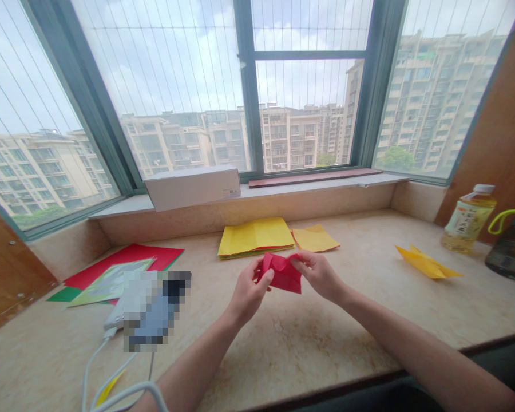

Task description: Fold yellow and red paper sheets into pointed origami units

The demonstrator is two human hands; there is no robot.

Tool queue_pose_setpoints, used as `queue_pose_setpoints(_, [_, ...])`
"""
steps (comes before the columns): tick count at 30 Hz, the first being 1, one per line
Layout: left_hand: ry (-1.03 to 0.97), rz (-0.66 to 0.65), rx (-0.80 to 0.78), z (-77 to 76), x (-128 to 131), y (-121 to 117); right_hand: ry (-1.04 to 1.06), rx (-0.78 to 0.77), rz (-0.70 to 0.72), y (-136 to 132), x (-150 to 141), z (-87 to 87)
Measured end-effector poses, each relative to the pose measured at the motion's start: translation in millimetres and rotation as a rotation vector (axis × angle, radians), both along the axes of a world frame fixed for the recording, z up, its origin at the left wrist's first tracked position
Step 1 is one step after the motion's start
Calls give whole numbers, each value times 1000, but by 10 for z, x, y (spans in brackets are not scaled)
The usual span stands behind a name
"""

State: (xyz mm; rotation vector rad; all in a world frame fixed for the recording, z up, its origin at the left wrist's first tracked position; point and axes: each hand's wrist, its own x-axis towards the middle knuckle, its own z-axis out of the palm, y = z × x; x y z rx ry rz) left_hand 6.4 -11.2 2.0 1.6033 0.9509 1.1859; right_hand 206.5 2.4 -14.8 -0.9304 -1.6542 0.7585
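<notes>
A piece of red paper (284, 277), partly folded, is held up between my two hands above the counter. My left hand (253, 289) grips its left side, with the thumb lying over the front. At the upper right corner, my right hand (315, 270) pinches the paper between thumb and fingers. The fingers behind the paper are mostly hidden. Just beyond it lie a stack of yellow paper (255, 236) and a smaller orange-yellow sheet (316, 237). A folded yellow paper shape (429, 263) rests farther to the right.
Red and green sheets (124, 260) lie at the left, beside a blurred-out device (154, 315) and white cables (86, 372). A drink bottle (467, 220) and a dark bottle (512, 246) stand at the right. A white box (193, 189) sits on the window ledge.
</notes>
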Motion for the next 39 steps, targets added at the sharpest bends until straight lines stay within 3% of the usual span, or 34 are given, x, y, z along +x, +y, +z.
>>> queue_pose_setpoints(5, [76, -151, 61, 13, 3, -68, 56, -51, -69, 36, 2, -66])
queue_pose_setpoints(9, [20, -246, 17, 17, 17, -102, 21, -14, -113, 26, -1, -51])
queue_pose_setpoints(14, [-106, -163, -113, -16, 25, -64, -74, 61, -81, -44, -28, -7])
queue_pose_setpoints(18, [32, -124, -72, 1, 37, -56, -150, 111, -49, -89, -66, -22])
queue_pose_setpoints(31, [97, -260, -66, 28, 68, -98, -177, 128, -117, -103, -104, -43])
queue_pose_setpoints(39, [84, -262, -83, -8, 77, -85, -203, 142, -99, -135, -160, -94])
